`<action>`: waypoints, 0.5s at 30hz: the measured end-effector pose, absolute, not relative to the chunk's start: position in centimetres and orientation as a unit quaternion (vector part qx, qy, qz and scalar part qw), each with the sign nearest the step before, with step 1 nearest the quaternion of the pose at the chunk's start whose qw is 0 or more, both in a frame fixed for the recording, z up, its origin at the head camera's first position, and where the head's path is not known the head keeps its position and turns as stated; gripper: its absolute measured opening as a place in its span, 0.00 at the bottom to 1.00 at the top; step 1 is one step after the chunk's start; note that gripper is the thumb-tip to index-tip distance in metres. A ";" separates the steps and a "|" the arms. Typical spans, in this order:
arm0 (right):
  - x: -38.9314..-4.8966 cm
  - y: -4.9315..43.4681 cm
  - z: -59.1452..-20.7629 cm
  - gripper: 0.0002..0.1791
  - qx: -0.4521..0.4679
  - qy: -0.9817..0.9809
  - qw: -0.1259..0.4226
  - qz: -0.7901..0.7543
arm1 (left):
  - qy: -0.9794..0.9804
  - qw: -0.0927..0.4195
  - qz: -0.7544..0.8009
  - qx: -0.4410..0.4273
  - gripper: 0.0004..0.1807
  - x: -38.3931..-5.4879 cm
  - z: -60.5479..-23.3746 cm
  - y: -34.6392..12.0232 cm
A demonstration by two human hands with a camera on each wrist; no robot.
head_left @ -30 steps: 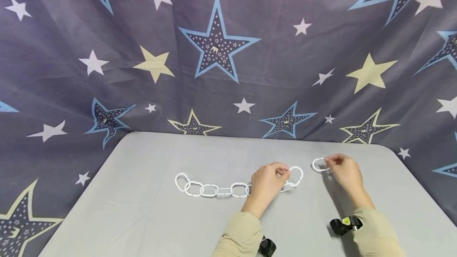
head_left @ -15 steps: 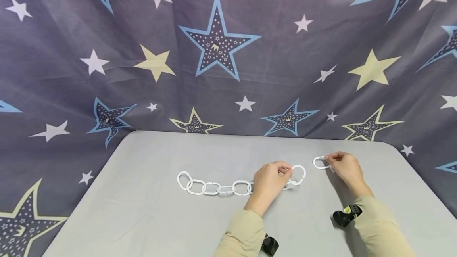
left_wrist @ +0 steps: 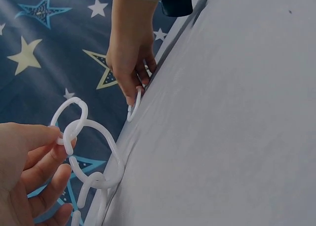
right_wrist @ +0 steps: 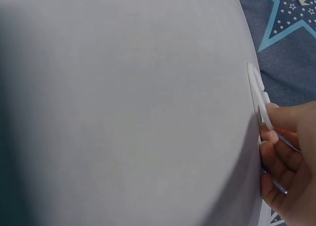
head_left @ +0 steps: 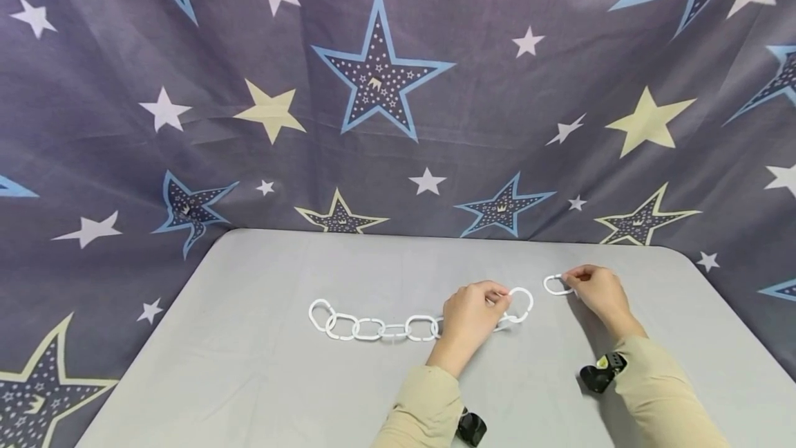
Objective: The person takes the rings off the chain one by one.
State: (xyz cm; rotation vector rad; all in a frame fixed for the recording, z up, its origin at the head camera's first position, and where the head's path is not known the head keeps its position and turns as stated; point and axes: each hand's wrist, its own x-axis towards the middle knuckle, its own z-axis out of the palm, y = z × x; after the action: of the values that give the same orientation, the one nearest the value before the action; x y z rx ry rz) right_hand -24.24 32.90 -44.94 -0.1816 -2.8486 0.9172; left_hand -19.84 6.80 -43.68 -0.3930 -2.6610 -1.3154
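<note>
pinching hands point(head_left: 468, 316) point(head_left: 602, 294), chain point(head_left: 407, 328) in left, link point(right_wrist: 256, 91) in right

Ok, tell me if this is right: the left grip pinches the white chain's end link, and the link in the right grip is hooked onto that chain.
Not quite: the single link in the right grip is not hooked on; the head view shows a gap between it and the white chain. The left grip does pinch the end link.
</note>
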 end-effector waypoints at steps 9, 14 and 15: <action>-24.5 33.1 -44.9 0.14 -0.048 -0.946 0.070 0.313 | -0.885 0.077 -0.442 -0.129 0.05 -19.8 -43.7 6.9; -24.4 33.4 -44.3 0.14 -0.036 -0.951 0.053 0.304 | -0.882 0.082 -0.447 -0.124 0.05 -20.0 -43.8 6.8; -24.3 33.5 -44.2 0.14 -0.034 -0.952 0.048 0.299 | -0.882 0.083 -0.447 -0.123 0.05 -20.0 -43.8 6.8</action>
State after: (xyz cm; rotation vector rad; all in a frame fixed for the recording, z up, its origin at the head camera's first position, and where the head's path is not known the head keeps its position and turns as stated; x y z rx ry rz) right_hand -24.27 33.47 -44.16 -0.1044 -2.9040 0.9132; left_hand -20.02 6.81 -43.84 -0.3681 -2.6333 -1.3362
